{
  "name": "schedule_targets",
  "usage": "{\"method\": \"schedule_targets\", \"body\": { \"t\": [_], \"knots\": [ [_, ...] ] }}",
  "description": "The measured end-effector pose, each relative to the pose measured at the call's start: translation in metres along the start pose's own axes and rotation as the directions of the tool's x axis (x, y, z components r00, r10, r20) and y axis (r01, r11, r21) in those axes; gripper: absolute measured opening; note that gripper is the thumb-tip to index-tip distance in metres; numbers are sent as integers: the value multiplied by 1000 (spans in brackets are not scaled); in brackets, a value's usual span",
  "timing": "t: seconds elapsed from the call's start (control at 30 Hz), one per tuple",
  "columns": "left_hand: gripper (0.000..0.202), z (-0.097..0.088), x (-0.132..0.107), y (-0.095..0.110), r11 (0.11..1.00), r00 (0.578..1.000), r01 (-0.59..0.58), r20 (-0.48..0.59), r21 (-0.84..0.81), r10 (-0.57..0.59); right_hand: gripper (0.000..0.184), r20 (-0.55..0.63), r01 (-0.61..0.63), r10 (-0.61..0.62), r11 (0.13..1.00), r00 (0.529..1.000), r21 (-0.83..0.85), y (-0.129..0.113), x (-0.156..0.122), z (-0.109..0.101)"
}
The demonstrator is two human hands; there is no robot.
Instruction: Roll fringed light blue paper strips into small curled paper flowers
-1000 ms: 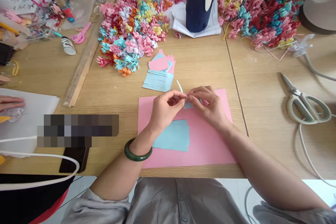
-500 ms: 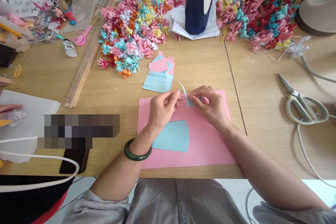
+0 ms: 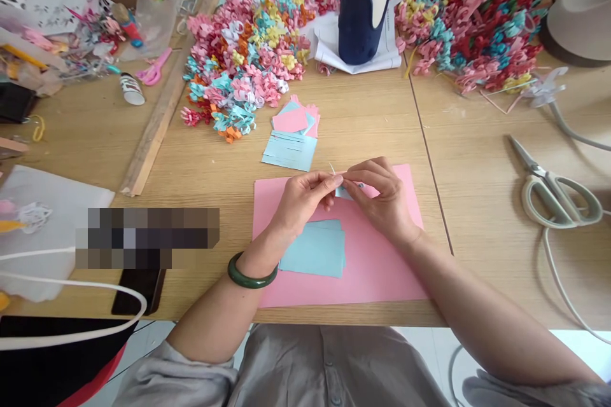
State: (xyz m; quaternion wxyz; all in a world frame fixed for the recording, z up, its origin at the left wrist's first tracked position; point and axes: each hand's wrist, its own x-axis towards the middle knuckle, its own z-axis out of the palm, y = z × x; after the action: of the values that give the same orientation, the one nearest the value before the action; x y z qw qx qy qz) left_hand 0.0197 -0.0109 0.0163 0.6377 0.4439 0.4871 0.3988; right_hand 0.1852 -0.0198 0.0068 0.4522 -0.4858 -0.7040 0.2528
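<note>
A small piece of light blue paper (image 3: 342,193) with fine cuts is pinched above the pink sheet, and a thin strip of it sticks up between my hands. My left hand (image 3: 312,197), a green bangle (image 3: 252,272) on its wrist, closes thumb and fingers on this paper near the strip. From the other side my right hand (image 3: 377,194) pinches the same piece, its fingertips touching or nearly touching the left ones. Below them, a stack of light blue paper rectangles (image 3: 312,251) lies on the pink paper sheet (image 3: 372,273). Beyond are blue slit papers (image 3: 289,151) and pink pieces (image 3: 291,119).
Heaps of curled paper flowers (image 3: 248,70) cover the back, with a dark blue bottle (image 3: 360,25) between them. Scissors (image 3: 556,194) lie at right beside a cable. At left are a wooden strip (image 3: 157,127), pink scissors (image 3: 155,68), and a dark phone (image 3: 138,289).
My left hand has moved right and closer to my right hand. The thin strip, which stood long and curved, now shows only a short tip.
</note>
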Motion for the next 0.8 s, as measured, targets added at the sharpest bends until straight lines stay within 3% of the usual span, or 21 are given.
{"method": "schedule_targets", "body": {
  "t": [0.1, 0.47, 0.8],
  "knots": [
    [24, -1, 1, -1, 999, 999, 16, -28, -33, -17, 14, 12, 16, -16, 1000, 1000, 10, 0, 0, 0],
    [19, -1, 2, -3, 999, 996, -35, -75, 35, 38, 20, 76, -129, 124, 989, 989, 70, -6, 2, -4],
    [36, 2, 0, -10, 999, 999, -23, 37, 33, 22, 18, 84, -116, 110, 990, 990, 77, -5, 2, -4]
  ]
}}
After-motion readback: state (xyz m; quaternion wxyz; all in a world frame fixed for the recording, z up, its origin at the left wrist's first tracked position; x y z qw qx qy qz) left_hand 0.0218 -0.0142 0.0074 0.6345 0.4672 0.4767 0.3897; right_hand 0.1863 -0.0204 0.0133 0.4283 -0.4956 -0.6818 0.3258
